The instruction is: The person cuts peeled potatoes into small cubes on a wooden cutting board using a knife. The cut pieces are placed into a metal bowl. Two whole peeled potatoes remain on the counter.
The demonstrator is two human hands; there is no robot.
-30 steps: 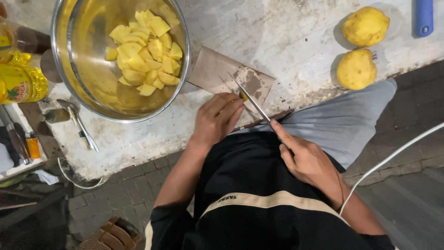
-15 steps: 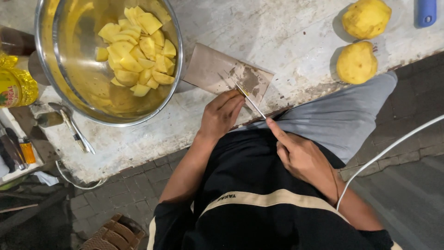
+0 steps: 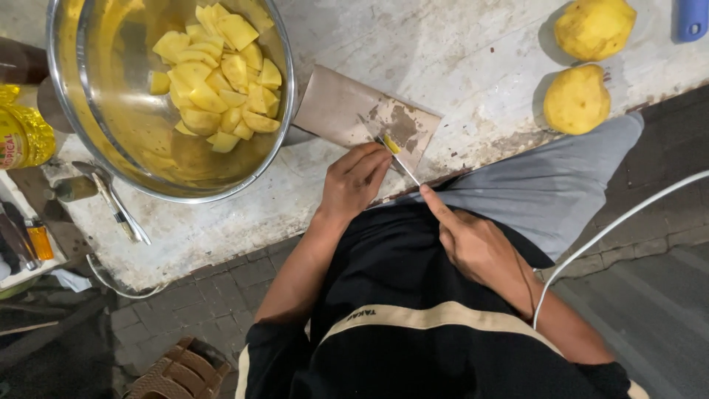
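A knife (image 3: pixel 402 164) is held in the right hand (image 3: pixel 473 244), the grip closed around its handle with the forefinger laid along the back of the blade. The blade tip rests on a small yellow potato piece (image 3: pixel 391 143), which is pinned on the cutting board (image 3: pixel 365 117) by the fingertips of the left hand (image 3: pixel 353 181), its grip pinched on the piece. The board lies flat on the worktop (image 3: pixel 458 52), touching a steel bowl (image 3: pixel 111 140) of cut potato pieces (image 3: pixel 218 74). Two peeled potatoes (image 3: pixel 577 99) are placed well apart, to the right.
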